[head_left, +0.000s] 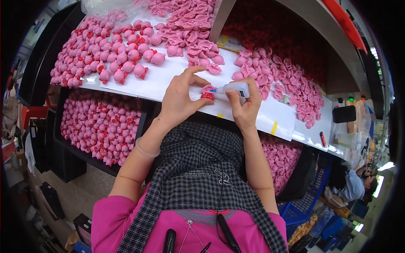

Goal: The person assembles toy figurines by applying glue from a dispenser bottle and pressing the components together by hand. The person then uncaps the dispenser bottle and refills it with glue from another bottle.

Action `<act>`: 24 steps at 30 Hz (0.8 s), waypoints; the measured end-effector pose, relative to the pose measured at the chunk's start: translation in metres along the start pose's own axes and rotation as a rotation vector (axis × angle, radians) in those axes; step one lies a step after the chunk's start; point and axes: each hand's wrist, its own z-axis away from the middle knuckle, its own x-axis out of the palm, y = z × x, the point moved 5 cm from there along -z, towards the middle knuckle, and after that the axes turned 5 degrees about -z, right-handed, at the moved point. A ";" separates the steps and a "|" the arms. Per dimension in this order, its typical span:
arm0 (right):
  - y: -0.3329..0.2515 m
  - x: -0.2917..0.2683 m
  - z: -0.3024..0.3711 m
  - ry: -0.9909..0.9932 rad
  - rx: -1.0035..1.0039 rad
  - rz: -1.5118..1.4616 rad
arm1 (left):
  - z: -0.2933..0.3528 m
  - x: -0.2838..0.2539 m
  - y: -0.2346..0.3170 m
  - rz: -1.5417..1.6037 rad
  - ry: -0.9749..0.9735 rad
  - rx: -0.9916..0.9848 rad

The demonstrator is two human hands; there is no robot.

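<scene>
Beyond the left hand (180, 96), red-trimmed pink pieces (158, 58) crowd the white tabletop (154, 85).

A white worktable (157, 81) is supporting piles of small parts. Round pink pieces with red attachments (128, 66) are covering the left portion. Open pink shells (206, 44) are lying from the middle toward the far edge; a second pink pile (303, 90) is extending toward the right end. Two yellow strips (274, 127) are lying along the near edge. A small red-and-black object (322, 139) is resting near the right end.
</scene>
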 end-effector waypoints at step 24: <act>0.004 0.004 0.002 -0.088 0.062 -0.023 | -0.001 0.001 -0.001 0.025 0.022 0.030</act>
